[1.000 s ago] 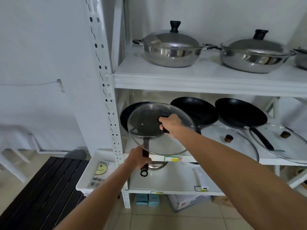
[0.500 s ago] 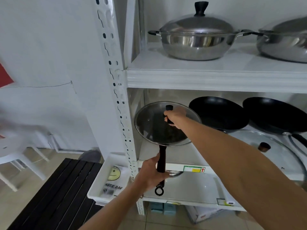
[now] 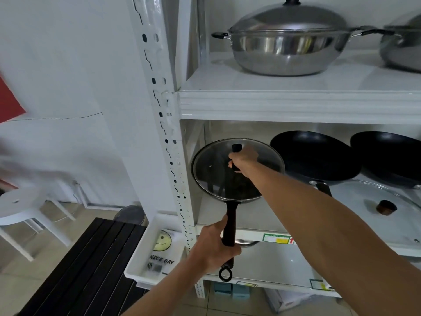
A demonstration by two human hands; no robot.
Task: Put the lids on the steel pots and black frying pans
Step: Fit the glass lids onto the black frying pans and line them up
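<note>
A glass lid (image 3: 211, 172) lies on a black frying pan at the left of the middle shelf; only the pan's handle (image 3: 230, 222) shows clearly. My right hand (image 3: 242, 158) grips the lid's black knob. My left hand (image 3: 215, 246) holds the pan's handle in front of the shelf edge. Two more black frying pans (image 3: 312, 156) (image 3: 389, 153) stand uncovered to the right. In front of them lies a loose glass lid (image 3: 373, 208) with a brown knob. On the top shelf sits a steel pot (image 3: 284, 46) with its lid on, and another steel pot (image 3: 403, 42) at the right edge.
The white shelf upright (image 3: 164, 110) stands just left of the pan. A white tray (image 3: 145, 254) with a smiley card sits below left, beside a black slatted bench (image 3: 91, 270) and a white stool (image 3: 22, 208). Boxes stand on the floor under the lowest shelf.
The lid has come down from a tilted hold onto the pan. My view has moved closer and to the left; both hands keep their grips.
</note>
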